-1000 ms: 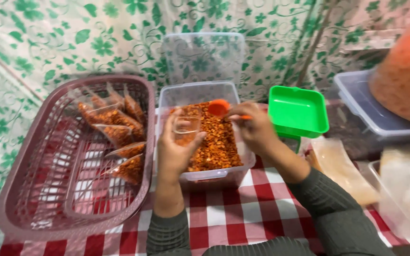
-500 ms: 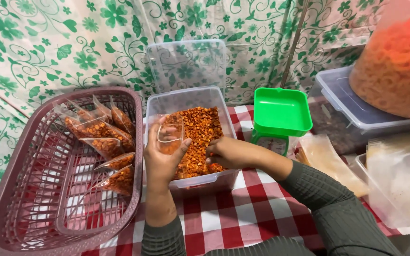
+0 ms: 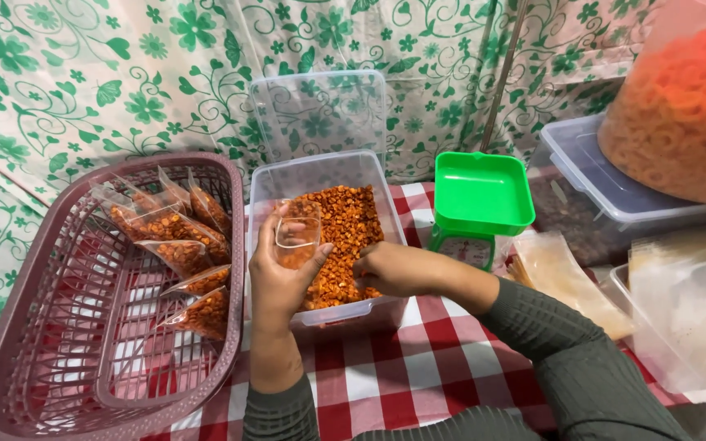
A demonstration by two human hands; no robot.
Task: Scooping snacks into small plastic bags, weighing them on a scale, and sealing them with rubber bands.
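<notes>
My left hand [image 3: 281,273] holds a small clear plastic bag [image 3: 297,239] upright and open, with a little orange snack in it, over the front left of a clear plastic tub [image 3: 288,180]. The tub is filled with orange snack pieces [image 3: 346,229]. My right hand [image 3: 394,269] reaches down into the snack pieces at the tub's front; whatever it grips is hidden under the fingers. The tub's clear lid [image 3: 320,110] leans against the curtain behind it.
A maroon plastic basket [image 3: 59,327] on the left holds several filled snack bags [image 3: 181,241]. A green scale tray [image 3: 484,192] stands right of the tub. Lidded clear bins [image 3: 598,184], a big bag of orange rings [image 3: 684,110] and empty bags [image 3: 565,278] lie at the right.
My right hand, which held an orange scoop above the tub, has gone down into the snack pieces. My left hand keeps the bag up. The view has tilted slightly.
</notes>
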